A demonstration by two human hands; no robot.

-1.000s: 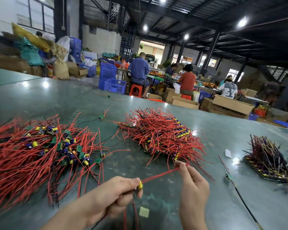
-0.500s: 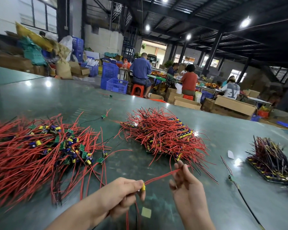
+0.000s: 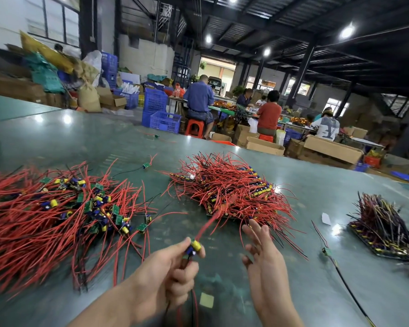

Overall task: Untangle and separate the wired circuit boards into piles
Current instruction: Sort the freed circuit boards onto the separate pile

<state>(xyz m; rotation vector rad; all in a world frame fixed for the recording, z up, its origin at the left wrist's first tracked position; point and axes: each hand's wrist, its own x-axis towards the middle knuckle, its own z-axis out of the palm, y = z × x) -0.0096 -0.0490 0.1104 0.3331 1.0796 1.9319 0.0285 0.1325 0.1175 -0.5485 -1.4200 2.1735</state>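
My left hand (image 3: 168,270) pinches a small wired circuit board (image 3: 194,247) with a yellow capacitor; its red wire (image 3: 208,223) swings up and away, free at the far end. My right hand (image 3: 266,263) hovers just right of it with straight fingers, holding nothing. A big tangled heap of red-wired boards (image 3: 50,215) lies at the left. A tidier pile of red-wired boards (image 3: 232,187) sits ahead in the middle. A third pile with dark and yellow wires (image 3: 385,225) lies at the right.
The work surface is a glossy green table (image 3: 305,197). Loose single boards lie on it: one board (image 3: 147,165) at the back, another board on a black wire (image 3: 326,251) at the right. A white paper scrap (image 3: 325,218) and a yellow sticker (image 3: 206,299) lie nearby. People sit working at tables behind.
My right hand has let go of the red wire's end and opened. The wire now flicks upward from the board in my left hand, which has lifted slightly.
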